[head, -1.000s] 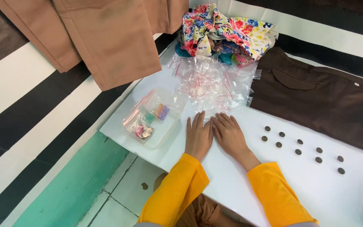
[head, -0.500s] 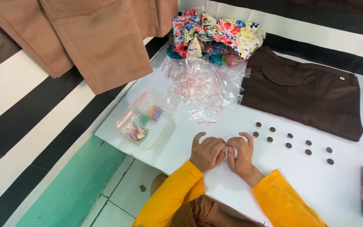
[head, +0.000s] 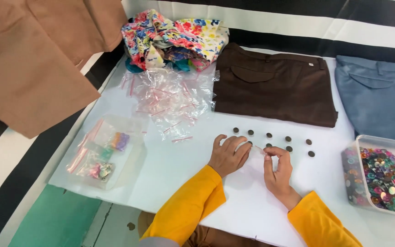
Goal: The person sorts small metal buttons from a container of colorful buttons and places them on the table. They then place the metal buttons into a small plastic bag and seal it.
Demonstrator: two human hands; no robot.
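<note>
My left hand (head: 228, 154) lies palm down on the white table (head: 184, 183), its fingertips at the edge of a small clear plastic bag (head: 254, 161) that is faint against the table. My right hand (head: 277, 170) pinches the bag's top corner between thumb and forefinger. Just beyond both hands lie several dark brown round buttons (head: 288, 138) in two loose rows. Both sleeves are bright yellow.
A heap of empty clear zip bags (head: 174, 98) lies far left of the buttons, with folded brown trousers (head: 275, 87), blue trousers (head: 380, 100) and floral fabric (head: 174, 36) behind. A clear box of colourful buttons (head: 385, 176) stands right. Clear bags with coloured bits (head: 104, 153) lie left. A tan garment (head: 33, 59) hangs far left.
Both hands drew back from the heap of clear bags toward me and to the right. They now hold a small clear bag near the brown buttons; the view shifted right.
</note>
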